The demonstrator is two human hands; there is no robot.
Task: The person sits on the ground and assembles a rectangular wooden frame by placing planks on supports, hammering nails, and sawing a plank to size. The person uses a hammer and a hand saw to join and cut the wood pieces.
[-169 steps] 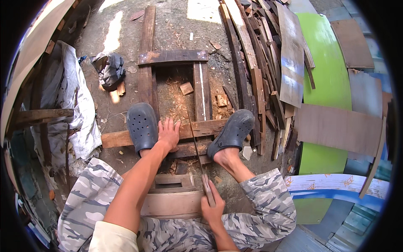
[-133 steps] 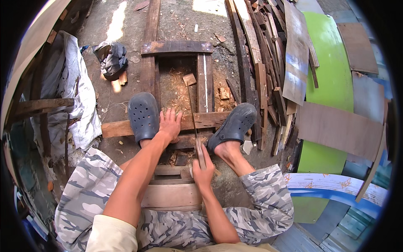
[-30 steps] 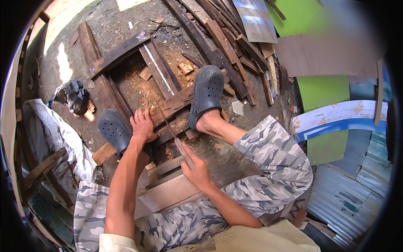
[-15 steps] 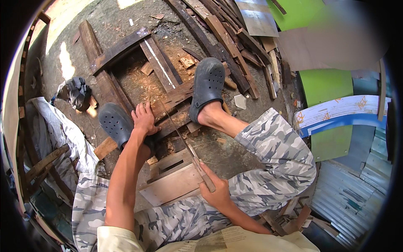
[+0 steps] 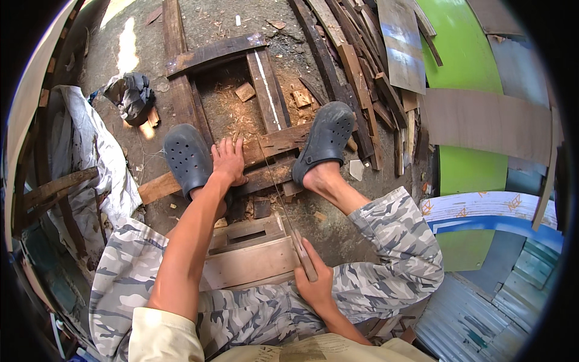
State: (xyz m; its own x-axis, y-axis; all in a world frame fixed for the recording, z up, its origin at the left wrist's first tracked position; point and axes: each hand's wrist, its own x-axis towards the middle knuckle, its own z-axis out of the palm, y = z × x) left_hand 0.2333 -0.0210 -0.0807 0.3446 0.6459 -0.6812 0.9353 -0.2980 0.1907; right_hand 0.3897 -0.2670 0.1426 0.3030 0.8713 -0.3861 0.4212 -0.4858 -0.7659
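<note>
Old brown wooden planks (image 5: 274, 142) lie across the ground between my feet. My left hand (image 5: 228, 164) rests on them with its fingers stretched forward, pressing from above. A handsaw (image 5: 280, 194) with a thin dark blade slants from my lap up to the plank's edge, just right of that hand. My right hand (image 5: 317, 285) is closed round the saw's wooden handle (image 5: 306, 259). One dark clog (image 5: 187, 155) stands over the planks left of my left hand; the other clog (image 5: 330, 134) is at their right part. Whether the blade has cut into the wood cannot be made out.
A pale wooden box-like piece (image 5: 250, 264) sits before my lap. Beyond the planks is a nailed wooden frame (image 5: 217, 53) with wood chips inside. Long timbers (image 5: 362, 78) are piled at the far right, beside green panels (image 5: 470, 172) and corrugated metal sheets (image 5: 464, 320). White cloth (image 5: 102, 154) hangs at left.
The view has turned, so planks and feet sit farther right in the picture. The saw stays against the planks, its handle still in my right hand; my left hand remains on the wood.
</note>
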